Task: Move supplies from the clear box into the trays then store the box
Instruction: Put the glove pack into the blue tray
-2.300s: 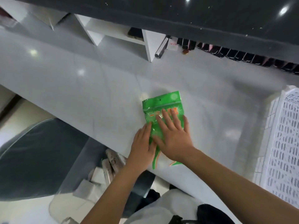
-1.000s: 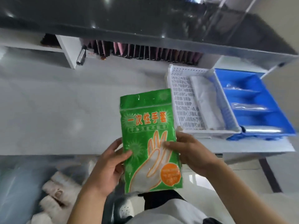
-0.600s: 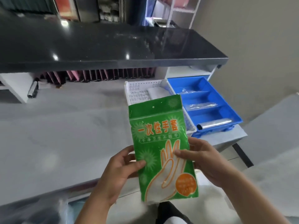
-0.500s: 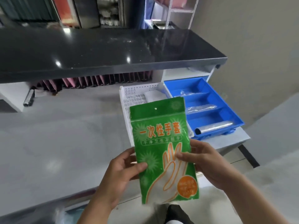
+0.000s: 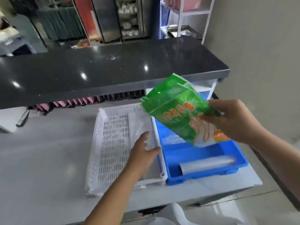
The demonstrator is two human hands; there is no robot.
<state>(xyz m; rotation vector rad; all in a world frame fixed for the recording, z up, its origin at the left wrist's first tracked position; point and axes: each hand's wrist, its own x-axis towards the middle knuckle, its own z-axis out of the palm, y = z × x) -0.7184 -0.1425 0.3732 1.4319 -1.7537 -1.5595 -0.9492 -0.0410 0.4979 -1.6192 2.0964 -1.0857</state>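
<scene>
My right hand (image 5: 230,120) holds a green pack of disposable gloves (image 5: 175,111) tilted in the air above the blue tray (image 5: 211,174). That tray has compartments; a clear plastic roll (image 5: 207,164) lies in the nearest one. To its left stands a white perforated tray (image 5: 110,143) with a clear plastic pack (image 5: 139,127) lying inside along its right side. My left hand (image 5: 142,153) rests open over the white tray's right part, fingers on that clear pack. The clear box is out of sight.
Both trays stand at the right end of a grey counter (image 5: 40,159). A dark glossy upper shelf (image 5: 97,69) overhangs the back, with pink and dark folders (image 5: 90,101) beneath it. A beige wall (image 5: 259,46) is to the right.
My left hand let go of the green pack and went down onto the white tray. My right hand alone carried the pack up and right over the blue tray, tilting it.
</scene>
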